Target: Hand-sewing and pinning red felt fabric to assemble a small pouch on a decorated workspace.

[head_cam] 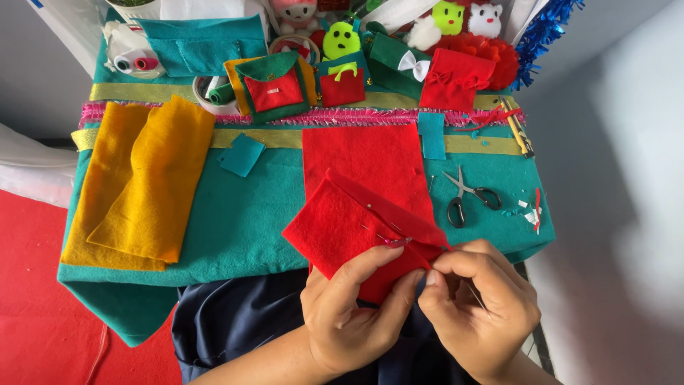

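A folded piece of red felt (342,224) is held over the near edge of a teal-covered table (235,228). My left hand (356,306) pinches its lower corner between thumb and fingers. My right hand (477,299) is closed at the felt's right edge, fingertips pressed together on a thin needle with thread trailing down. Pins with pink heads stick in the felt near the fold. A larger flat red felt sheet (367,164) lies just behind it.
Black-handled scissors (467,196) lie to the right. Two yellow felt pieces (135,185) lie at left, small teal scraps (242,155) in the middle. Finished felt pouches (274,89), thread spools (135,63) and plush toys line the back. Felt offcuts sit at the right edge.
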